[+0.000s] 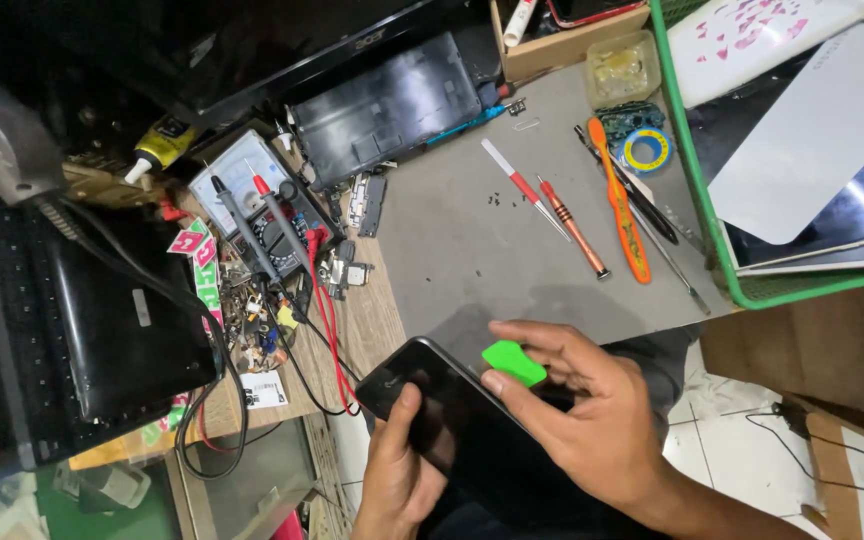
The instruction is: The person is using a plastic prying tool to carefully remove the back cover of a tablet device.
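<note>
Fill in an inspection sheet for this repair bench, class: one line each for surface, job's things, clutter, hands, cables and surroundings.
Surface: grey mat on a wooden bench, with tiny dark screws scattered on it.
Job's things: black phone, dark screen up; green pick at its edge.
Clutter: orange pry tool, copper-coloured screwdriver, blue tape roll, glue tube, small loose parts.
Hands: left hand grips the phone from below; right hand pinches the pick.
Cables: red and black probe leads run from the multimeter over the bench edge.
Surroundings: open laptop at left, green wire basket at right, tiled floor below.
</note>
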